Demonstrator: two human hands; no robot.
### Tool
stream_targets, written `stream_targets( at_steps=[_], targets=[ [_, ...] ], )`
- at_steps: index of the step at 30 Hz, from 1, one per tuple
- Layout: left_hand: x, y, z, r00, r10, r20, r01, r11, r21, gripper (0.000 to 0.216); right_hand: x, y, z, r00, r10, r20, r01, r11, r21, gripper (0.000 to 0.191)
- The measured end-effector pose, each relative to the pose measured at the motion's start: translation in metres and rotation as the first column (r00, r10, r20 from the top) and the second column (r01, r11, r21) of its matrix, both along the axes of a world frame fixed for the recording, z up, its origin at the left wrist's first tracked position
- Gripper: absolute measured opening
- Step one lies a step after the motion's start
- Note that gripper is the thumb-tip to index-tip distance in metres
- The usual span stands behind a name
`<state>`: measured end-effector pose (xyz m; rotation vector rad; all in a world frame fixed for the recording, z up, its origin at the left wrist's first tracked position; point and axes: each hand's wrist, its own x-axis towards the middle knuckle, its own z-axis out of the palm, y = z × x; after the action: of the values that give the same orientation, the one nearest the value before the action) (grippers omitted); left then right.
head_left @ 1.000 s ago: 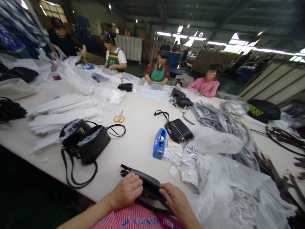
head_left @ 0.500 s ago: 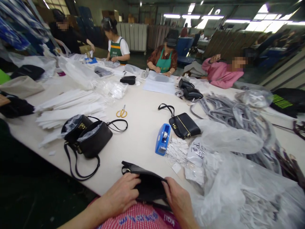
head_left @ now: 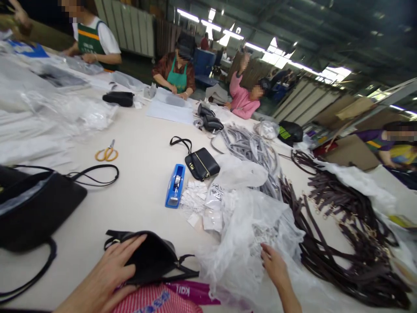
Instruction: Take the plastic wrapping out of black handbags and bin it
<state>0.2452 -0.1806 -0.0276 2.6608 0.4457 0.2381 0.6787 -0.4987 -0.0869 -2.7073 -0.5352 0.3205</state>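
My left hand (head_left: 107, 271) lies flat with fingers spread on a small black bag (head_left: 151, 258) at the table's near edge. My right hand (head_left: 273, 265) has left the bag and reaches into a heap of clear plastic bags (head_left: 247, 234) to the right, fingers loosely apart, nothing visibly held. A blue tape dispenser (head_left: 175, 185) stands just beyond, beside small white tags (head_left: 197, 202).
A larger black bag (head_left: 35, 208) with strap lies at left, yellow scissors (head_left: 106, 153) and another black bag (head_left: 202, 163) farther out. Dark brown straps (head_left: 345, 226) and grey straps (head_left: 254, 150) pile at right. Several co-workers sit along the far side of the white table (head_left: 143, 143).
My view has swung right. My right hand let go of the small black bag and moved right into the plastic bags. My left hand stays on the bag, now flatter.
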Motion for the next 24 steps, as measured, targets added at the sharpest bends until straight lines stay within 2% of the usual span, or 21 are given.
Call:
stream_targets(
  at_steps=[2,4,6,8,10,13,16,20,22,24],
  targets=[
    [0.0,-0.001,0.002,1.0,0.022,-0.004,-0.021,0.999,0.027,0.018,0.001,0.002,-0.024,0.994,0.085,0.076,-0.073,0.986,-0.152,0.044],
    [0.0,-0.002,0.002,0.999,0.042,-0.007,-0.041,0.997,0.059,0.018,-0.006,0.008,-0.04,0.982,0.148,0.119,-0.102,0.939,-0.327,0.046],
    [-0.001,-0.004,0.002,0.999,0.051,-0.01,-0.05,0.995,0.084,0.019,-0.012,0.011,-0.049,0.977,0.171,0.129,-0.091,0.876,-0.474,0.041],
    [-0.001,-0.005,0.002,0.998,0.054,-0.02,-0.052,0.993,0.101,0.02,-0.013,0.009,-0.054,0.976,0.173,0.131,-0.079,0.847,-0.526,0.034],
    [-0.002,-0.004,0.003,0.998,0.06,-0.032,-0.056,0.992,0.114,0.02,-0.011,0.004,-0.058,0.975,0.188,0.12,-0.106,0.863,-0.493,0.031],
    [-0.002,0.002,0.006,0.999,0.003,-0.043,0.002,0.993,0.118,0.019,-0.008,-0.003,-0.063,0.961,0.257,0.102,-0.192,0.885,-0.425,0.039],
    [-0.002,0.01,0.008,0.996,-0.06,-0.061,0.066,0.993,0.1,0.019,-0.009,-0.005,-0.064,0.95,0.3,0.09,-0.23,0.863,-0.45,0.032],
    [0.0,0.008,0.011,0.997,-0.04,-0.061,0.046,0.993,0.106,0.019,-0.011,-0.004,-0.057,0.949,0.311,0.06,-0.246,0.843,-0.477,0.025],
    [0.001,0.001,0.013,0.999,-0.001,-0.04,0.005,0.996,0.093,0.02,-0.008,-0.007,-0.05,0.955,0.286,0.081,-0.225,0.874,-0.43,0.029],
    [0.002,-0.005,0.013,0.999,0.046,-0.018,-0.045,0.997,0.067,0.023,-0.004,-0.014,-0.04,0.965,0.23,0.128,-0.179,0.93,-0.32,0.031]
  ],
)
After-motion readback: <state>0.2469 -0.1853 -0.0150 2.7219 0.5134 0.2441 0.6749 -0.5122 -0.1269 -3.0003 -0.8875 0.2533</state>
